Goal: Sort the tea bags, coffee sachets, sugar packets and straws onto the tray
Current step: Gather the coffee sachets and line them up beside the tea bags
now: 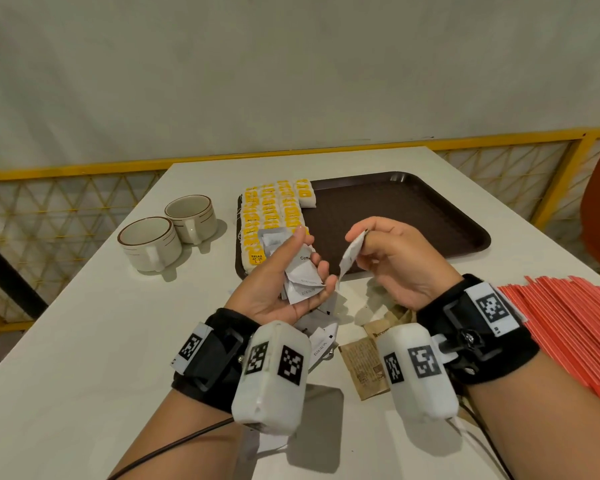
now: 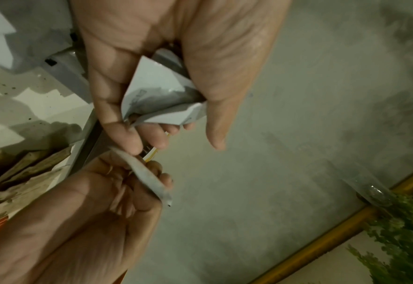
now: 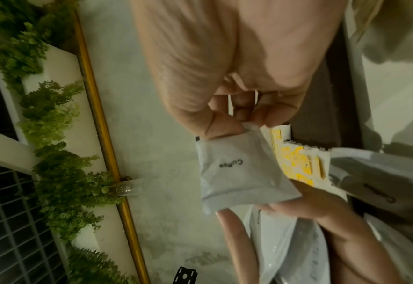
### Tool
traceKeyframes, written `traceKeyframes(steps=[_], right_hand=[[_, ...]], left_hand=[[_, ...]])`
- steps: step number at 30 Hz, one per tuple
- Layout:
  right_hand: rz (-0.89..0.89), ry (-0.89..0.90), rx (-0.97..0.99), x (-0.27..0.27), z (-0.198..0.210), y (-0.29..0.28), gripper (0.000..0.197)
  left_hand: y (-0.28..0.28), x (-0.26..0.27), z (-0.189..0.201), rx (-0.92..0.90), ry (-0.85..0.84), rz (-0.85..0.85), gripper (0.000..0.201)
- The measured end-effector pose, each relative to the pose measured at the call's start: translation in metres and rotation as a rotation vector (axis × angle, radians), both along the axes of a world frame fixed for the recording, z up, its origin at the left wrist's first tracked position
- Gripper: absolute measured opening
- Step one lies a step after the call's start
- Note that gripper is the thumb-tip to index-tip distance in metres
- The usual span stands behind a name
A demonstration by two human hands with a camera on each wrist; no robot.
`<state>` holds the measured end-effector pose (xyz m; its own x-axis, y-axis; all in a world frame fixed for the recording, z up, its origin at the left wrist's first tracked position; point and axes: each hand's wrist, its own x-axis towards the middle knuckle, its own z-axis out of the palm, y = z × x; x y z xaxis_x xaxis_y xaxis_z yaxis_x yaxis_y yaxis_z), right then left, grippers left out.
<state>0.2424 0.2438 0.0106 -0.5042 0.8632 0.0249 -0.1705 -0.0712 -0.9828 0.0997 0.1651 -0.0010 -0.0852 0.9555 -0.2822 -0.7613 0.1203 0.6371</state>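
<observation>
The left hand carries a loose fan of coffee sachets, palm up just in front of the tray. They are slick and uneven, so one could slide off the palm onto the surface if the hand tilts while another is added. The right hand pinches a single sachet by one corner; held so lightly, it could twist or drop short of the stack. Left fingers curl around the bundle, thumb pressing on top. Right fingers are clenched on the sachet's edge. Tea bags fill the tray's left part; sugar packets lie before the tray, straws to its right.
</observation>
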Motion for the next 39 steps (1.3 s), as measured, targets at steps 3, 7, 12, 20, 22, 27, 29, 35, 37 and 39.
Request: traceKeyframes(steps=[3,7,12,20,22,27,29,35,37,39], right_hand=[[-0.037,-0.022,0.034,0.0,-0.001,0.001,0.028],[-0.036,0.115,0.009,-0.001,0.0,0.0,0.022],[0.045,0.323,-0.131,-0.002,0.003,-0.003,0.013],[-0.062,0.165,0.08,-0.002,-0.004,0.0,0.04],[-0.087,0.144,0.145,-0.002,-0.004,0.0,0.037],[-0.094,-0.054,0.557,-0.01,0.002,-0.014,0.019],[0.009,-0.204,0.736,-0.016,0.003,-0.018,0.017],[0.24,-0.401,0.826,-0.014,0.018,-0.018,0.013],[0.263,-0.435,0.879,-0.01,0.024,-0.014,0.04],[0.303,-0.639,1.019,-0.01,0.027,-0.01,0.086]], left_hand=[[0.002,-0.003,-0.002,-0.01,-0.017,0.018,0.032],[0.004,-0.007,-0.004,-0.007,-0.052,0.064,0.033],[0.006,-0.008,-0.005,0.007,-0.074,0.087,0.031],[0.007,-0.011,-0.009,0.048,-0.04,0.108,0.029],[0.008,-0.011,-0.009,0.047,-0.017,0.134,0.034],[0.008,-0.008,-0.008,0.049,0.084,0.092,0.07],[0.006,-0.005,-0.006,0.089,0.121,0.054,0.075],[0.003,-0.005,-0.003,0.136,0.188,0.045,0.069],[0.004,-0.003,-0.003,0.131,0.134,0.057,0.064],[0.005,-0.002,-0.002,0.15,0.063,0.031,0.054]])
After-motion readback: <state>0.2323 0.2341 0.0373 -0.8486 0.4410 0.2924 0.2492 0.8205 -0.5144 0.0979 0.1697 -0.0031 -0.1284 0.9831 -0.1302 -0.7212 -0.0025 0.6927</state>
